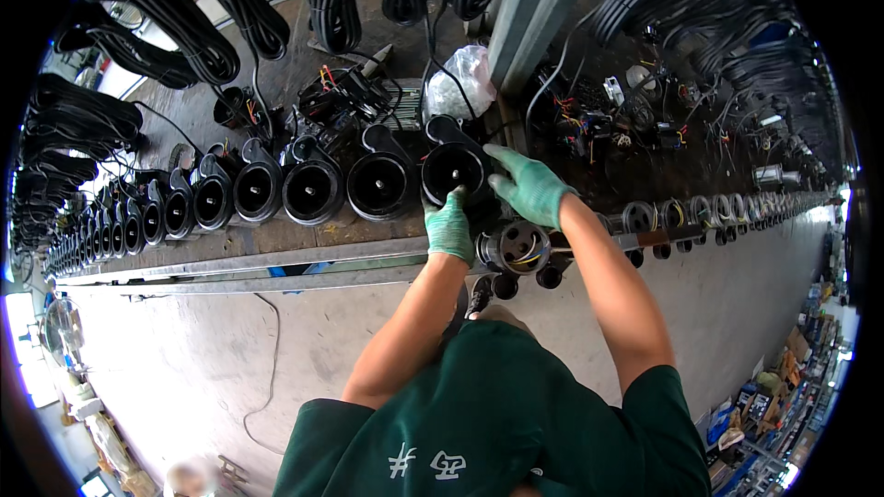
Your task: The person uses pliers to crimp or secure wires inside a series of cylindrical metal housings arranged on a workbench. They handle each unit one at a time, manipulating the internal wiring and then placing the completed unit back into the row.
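Your green shirt (479, 396) is sitting behind your fingers (506, 155) while your left hand (449, 230) is gripping a likely stiff black blower housing (449, 158) by its near rim, a sound hold, your right hand (532, 186) resting open alongside.

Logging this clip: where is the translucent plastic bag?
In the head view, the translucent plastic bag sits at upper centre, just left of the grey metal post and beyond the black blower housing that the gloved left hand touches.

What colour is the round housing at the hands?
Black; the housing shows best in the head view.
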`<state>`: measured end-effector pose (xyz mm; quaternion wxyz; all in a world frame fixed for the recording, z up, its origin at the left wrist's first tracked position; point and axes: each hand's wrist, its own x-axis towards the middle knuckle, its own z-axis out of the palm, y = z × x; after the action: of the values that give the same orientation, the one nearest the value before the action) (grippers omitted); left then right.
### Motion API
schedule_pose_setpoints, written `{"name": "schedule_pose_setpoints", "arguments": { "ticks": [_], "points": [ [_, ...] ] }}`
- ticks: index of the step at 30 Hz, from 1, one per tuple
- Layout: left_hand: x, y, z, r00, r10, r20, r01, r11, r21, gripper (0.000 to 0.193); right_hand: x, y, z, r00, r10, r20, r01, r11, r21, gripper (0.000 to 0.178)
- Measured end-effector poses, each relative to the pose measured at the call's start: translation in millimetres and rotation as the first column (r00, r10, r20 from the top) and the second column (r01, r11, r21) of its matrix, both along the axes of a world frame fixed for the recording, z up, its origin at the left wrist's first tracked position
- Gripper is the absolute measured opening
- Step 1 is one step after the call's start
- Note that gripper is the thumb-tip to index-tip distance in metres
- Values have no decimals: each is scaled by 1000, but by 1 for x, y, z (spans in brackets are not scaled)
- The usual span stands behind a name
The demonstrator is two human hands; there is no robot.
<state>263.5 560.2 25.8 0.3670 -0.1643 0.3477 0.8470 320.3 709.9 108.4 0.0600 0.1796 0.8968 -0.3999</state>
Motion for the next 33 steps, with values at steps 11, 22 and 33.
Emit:
{"name": "schedule_pose_setpoints", "arguments": {
  "ticks": [11, 22, 33],
  "points": [
    [-15, 0, -9, 992, -121, -27, 117, 986, -120, 40, 187, 34, 43, 912, -345, -220, 295, 927, -233, 52],
    [39, -55, -22, 656, -275, -703, -139, 871, -471, 61, 245, 92, 40, 915, -132, 380, -164, 740, 652, 60],
    [87, -31, 35, -232, -790, -568, -322, 613, -722, 46, 258, 89, 47, 962, -62, 267, -144, 715, 684, 39]
  ]
}}
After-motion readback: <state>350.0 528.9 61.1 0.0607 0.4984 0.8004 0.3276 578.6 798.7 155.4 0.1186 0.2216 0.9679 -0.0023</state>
